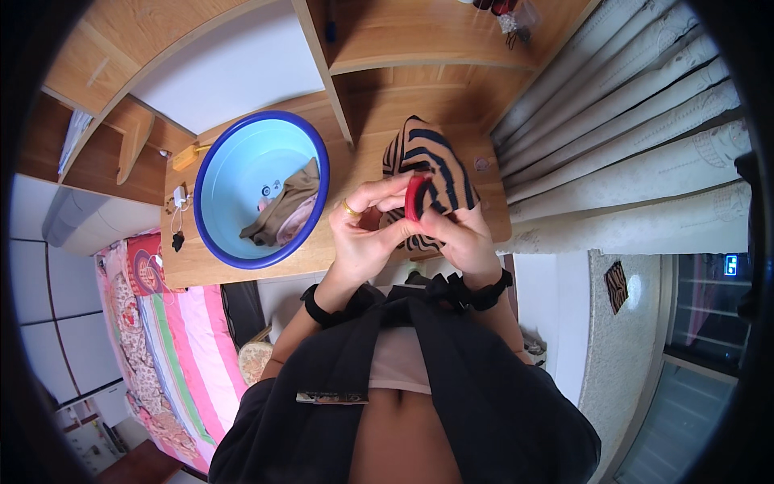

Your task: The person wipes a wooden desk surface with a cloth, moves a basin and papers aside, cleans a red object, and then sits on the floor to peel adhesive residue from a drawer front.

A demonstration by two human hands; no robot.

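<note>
1. Right now both hands are up in front of the body, over the near edge of the wooden desk [451, 113].
2. The left hand [363, 234] is curled around the striped cloth [431, 161], which is brown with dark stripes. A gold ring sits on one finger.
3. The right hand [463, 238] pinches a small red thing [414, 196] against the cloth. I cannot tell what the red thing is; it looks like a curved band or clip.
4. The striped cloth is bunched up between the hands and stands above them. The red thing is at its lower part, touching the fingers of both hands.
5. To do this well, I think the left hand should hold the cloth tight so it does not slip, while the right hand keeps the red thing flat on the cloth.
6. It may help to keep the thumbs close to the red thing, so it does not pop off.
7. Now the count. I see one blue bowl [234, 250] on the desk, to the left of the hands.
8. Inside the bowl lies a heap of brown and pink cloth [286, 214]; I cannot tell how many pieces.
9. I see one striped cloth, one red thing, and two hands.
10. White curtains [629, 137] hang on the right side.
</note>
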